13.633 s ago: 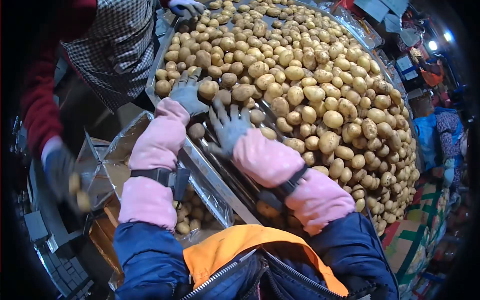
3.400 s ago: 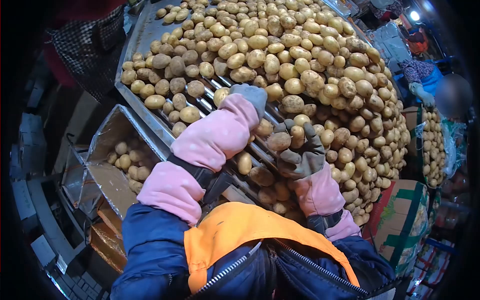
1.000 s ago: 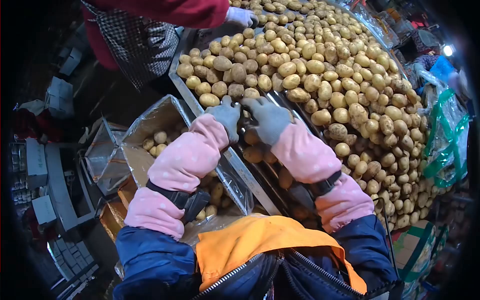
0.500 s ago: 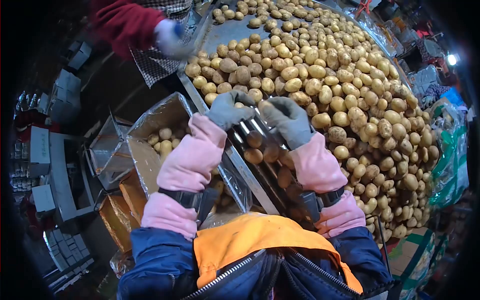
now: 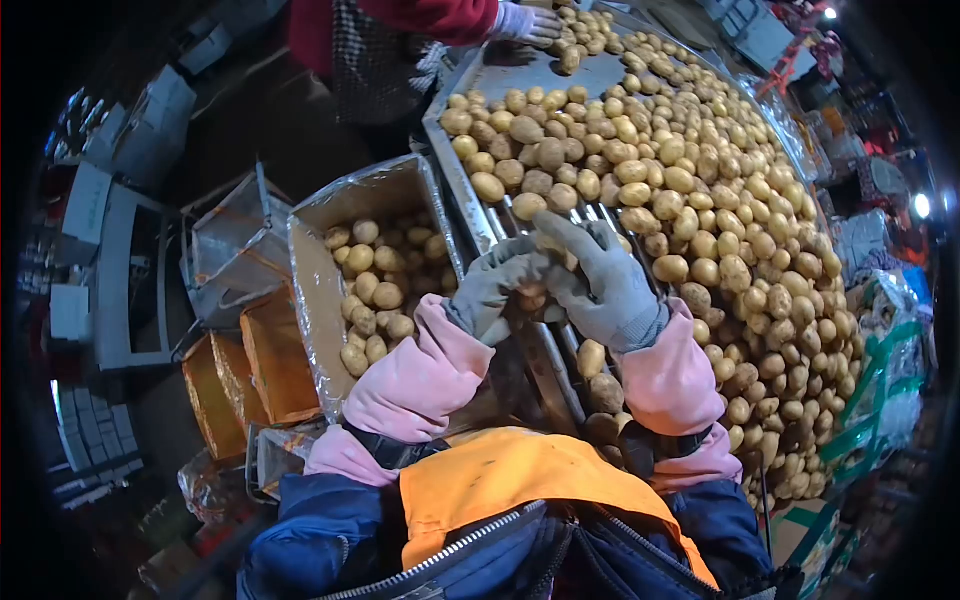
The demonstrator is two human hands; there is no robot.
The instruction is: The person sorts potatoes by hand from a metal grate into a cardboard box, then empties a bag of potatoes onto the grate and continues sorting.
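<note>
L hand & R hand, both grey-gloved, are meeting just inside the tabletop's left edge, over metal rods. Fingers are curling inward; a bit of a brownish item is showing btwn them, prob. a potato but mostly hidden, so can't tell if either grip is pinching anything. Main heap of potatoes is covering most of the tabletop, hiding its near-right corner; bare metal is showing toward the far-left corner. Co-worker's hand is resting there nr potatoes, upper body cut off. Alongside the left edge, a lined box is holding more potatoes, partly hidden by the L sleeve. Orange apron is blocking the near end; far-right bkgd is blurry.
</note>
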